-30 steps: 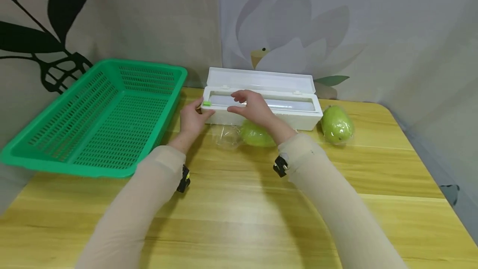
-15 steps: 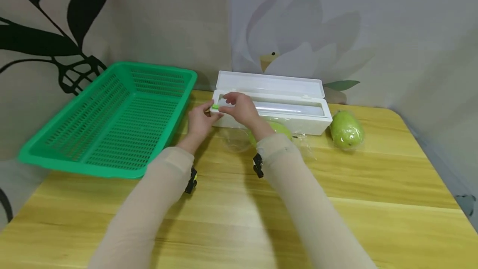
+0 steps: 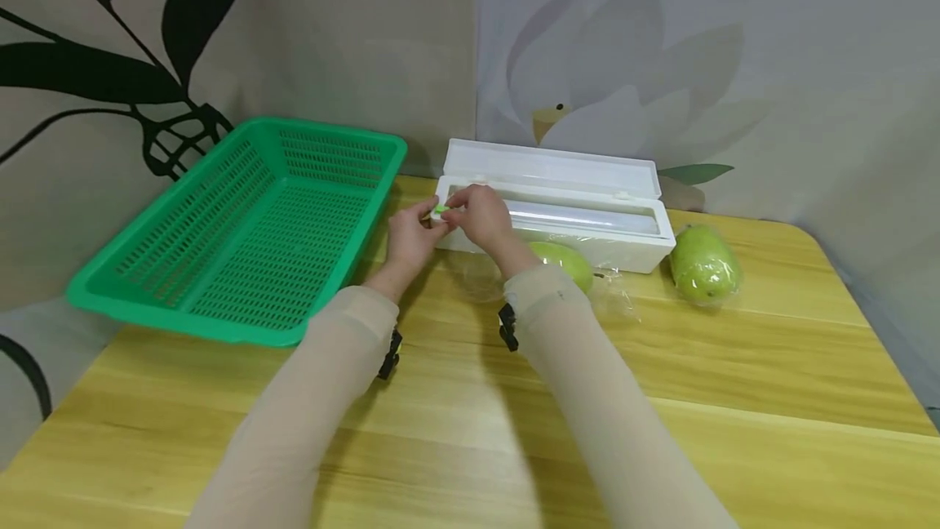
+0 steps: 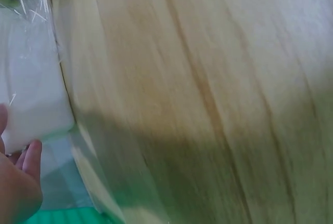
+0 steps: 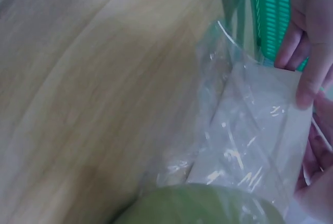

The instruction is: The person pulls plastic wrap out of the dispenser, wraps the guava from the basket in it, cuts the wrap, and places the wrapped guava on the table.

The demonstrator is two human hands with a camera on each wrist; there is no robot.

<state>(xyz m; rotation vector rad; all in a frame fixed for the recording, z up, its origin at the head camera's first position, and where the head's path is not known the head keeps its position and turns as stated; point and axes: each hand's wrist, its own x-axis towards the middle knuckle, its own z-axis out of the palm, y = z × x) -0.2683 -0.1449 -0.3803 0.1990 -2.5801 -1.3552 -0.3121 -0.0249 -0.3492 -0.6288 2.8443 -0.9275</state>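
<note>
A white cling film box (image 3: 624,253) stands lid up near the back of the table, a roll of film (image 3: 587,217) showing inside. My left hand (image 3: 410,245) grips its left end, with the thumb on the front wall. At that same end my right hand (image 3: 486,220) pinches the small green slider cutter (image 3: 440,209) between thumb and fingers. Clear film (image 5: 234,146) hangs down the front of the box in the right wrist view. A green pear-like fruit (image 3: 561,261) lies against the box front under the film, partly behind my right wrist.
A large green plastic basket (image 3: 242,331) stands at the left of the table. To the right of the box sits another green fruit (image 3: 705,266), wrapped in film. The wall (image 3: 367,39) rises close behind the box.
My right hand has moved left over the box to the green slider, and its fingers have closed there. My left hand stays at the box's left end. The head view has shifted slightly.
</note>
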